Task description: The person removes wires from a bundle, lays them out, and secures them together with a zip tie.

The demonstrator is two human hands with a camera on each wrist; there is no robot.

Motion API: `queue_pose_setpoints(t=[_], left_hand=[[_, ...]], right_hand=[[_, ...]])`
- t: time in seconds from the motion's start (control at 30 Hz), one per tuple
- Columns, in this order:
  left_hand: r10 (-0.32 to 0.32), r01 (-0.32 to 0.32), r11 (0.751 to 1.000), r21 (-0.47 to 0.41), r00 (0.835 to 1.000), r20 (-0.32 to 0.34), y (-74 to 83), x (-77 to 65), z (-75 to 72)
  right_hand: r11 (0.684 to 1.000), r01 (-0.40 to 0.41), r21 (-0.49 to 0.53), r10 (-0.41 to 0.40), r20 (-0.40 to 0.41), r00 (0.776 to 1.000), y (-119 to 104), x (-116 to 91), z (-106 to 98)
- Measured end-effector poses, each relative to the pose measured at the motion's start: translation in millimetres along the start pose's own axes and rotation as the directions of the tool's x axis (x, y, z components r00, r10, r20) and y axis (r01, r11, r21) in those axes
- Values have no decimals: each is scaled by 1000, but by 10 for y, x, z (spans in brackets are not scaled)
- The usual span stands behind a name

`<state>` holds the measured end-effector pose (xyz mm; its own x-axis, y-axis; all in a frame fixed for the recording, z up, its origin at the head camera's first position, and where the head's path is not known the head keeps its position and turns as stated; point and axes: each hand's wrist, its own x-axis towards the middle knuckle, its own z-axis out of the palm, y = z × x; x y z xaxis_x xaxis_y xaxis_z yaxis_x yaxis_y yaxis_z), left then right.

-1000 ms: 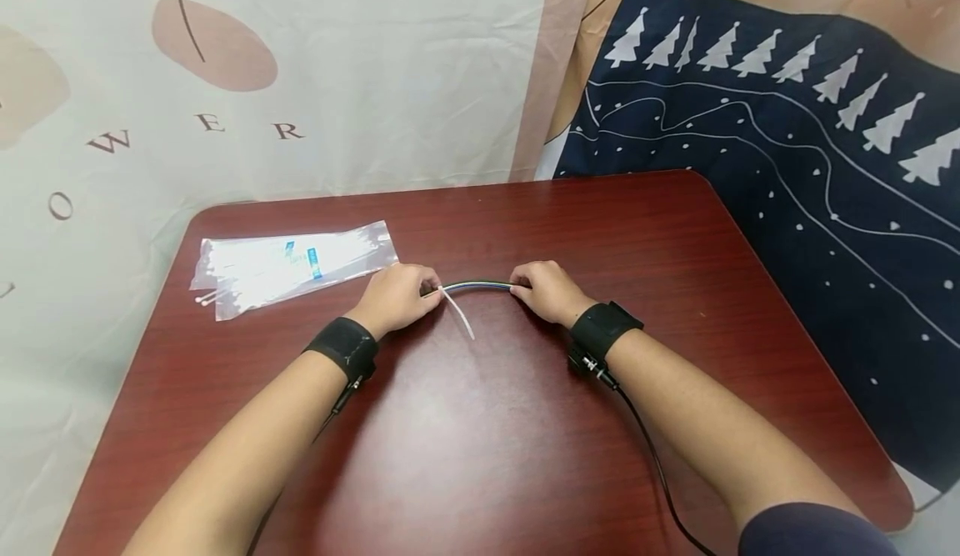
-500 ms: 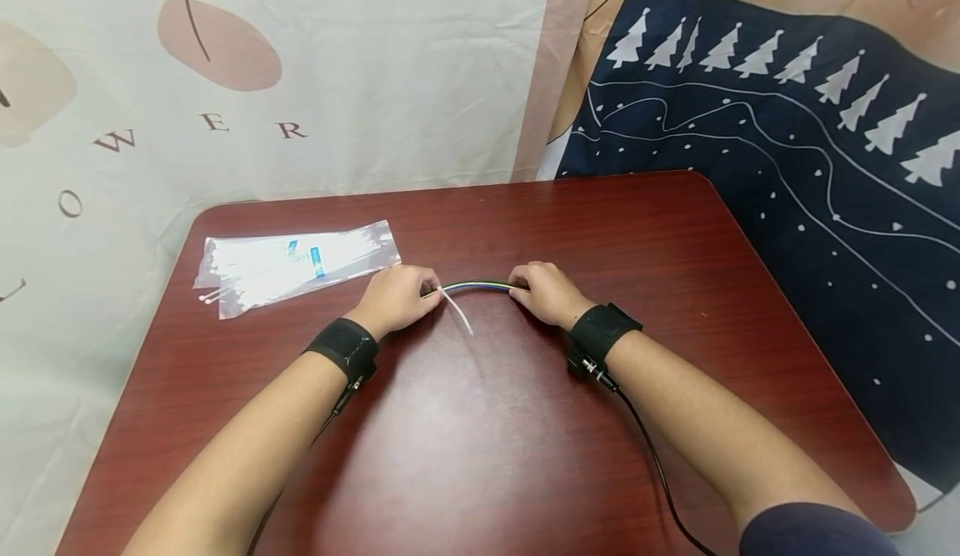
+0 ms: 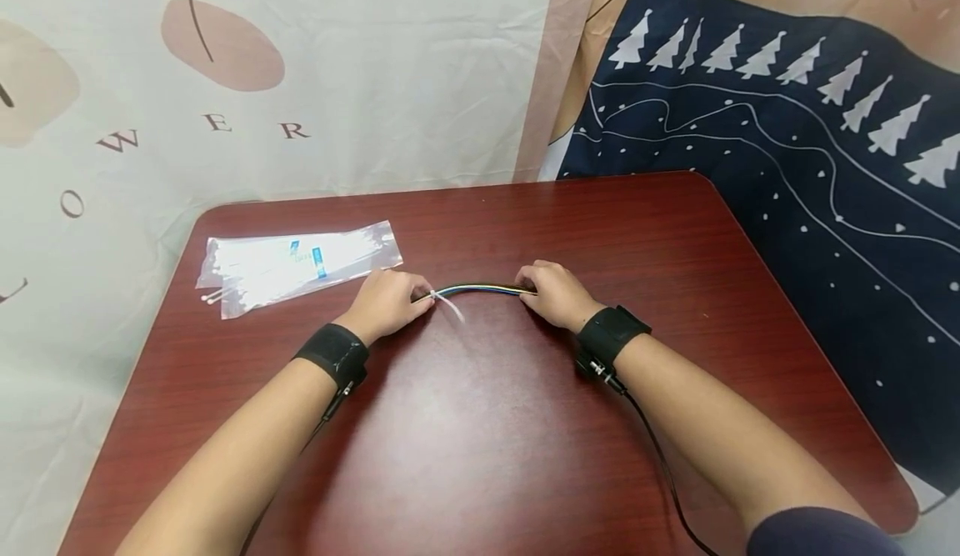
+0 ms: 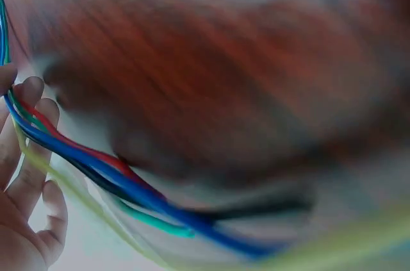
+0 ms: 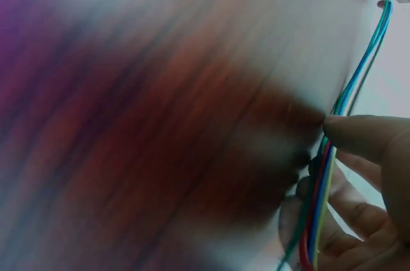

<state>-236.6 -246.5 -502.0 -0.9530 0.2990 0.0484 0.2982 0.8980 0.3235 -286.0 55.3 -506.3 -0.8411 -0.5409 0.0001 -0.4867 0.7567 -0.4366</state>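
Observation:
A bundle of thin coloured wires (image 3: pixel 480 288) arches between my two hands just over the table. My left hand (image 3: pixel 384 302) pinches its left end between thumb and fingers; in the left wrist view, loose red, blue, green, black and yellow wires (image 4: pixel 138 184) fan out past that hand (image 4: pixel 29 175). A white cable tie (image 3: pixel 448 304) circles the bundle right beside the left fingertips, its tail slanting down to the right. My right hand (image 3: pixel 558 296) pinches the right end; in the right wrist view the wires (image 5: pixel 323 200) run between the thumb and curled fingers.
Two clear plastic bags of white cable ties (image 3: pixel 300 268) lie overlapping at the table's back left. Each wrist wears a black strap (image 3: pixel 611 335) with a cable. Patterned cloths hang behind the red-brown table (image 3: pixel 465 456).
Both hands have shifted slightly apart, left hand leftward and right hand rightward, so more of the wire bundle shows between them. The cable tie has moved left with the left hand.

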Motion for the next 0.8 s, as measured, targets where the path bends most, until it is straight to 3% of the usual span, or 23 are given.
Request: queue_pose_setpoints(t=[0.33,0.5,0.7,0.8], left_hand=[[1,-1,1000,25,1000,-12,-124,-169,-9],[11,-10,999,52,1000,-11,-227,-280,-3],[62,-56,986,154,998,-33,-300,-489,37],[83,-87,981,172,996,29,-332,-591,-16]], right_hand=[[988,-73,-136,90,123,988,102,-161,-202],[988,-85,-127,104,157,982,158,-205,-231],[991,-82,-105,100,183,978,221,-265,-227],[992,-84,-97,104,218,970,242,-279,-276]])
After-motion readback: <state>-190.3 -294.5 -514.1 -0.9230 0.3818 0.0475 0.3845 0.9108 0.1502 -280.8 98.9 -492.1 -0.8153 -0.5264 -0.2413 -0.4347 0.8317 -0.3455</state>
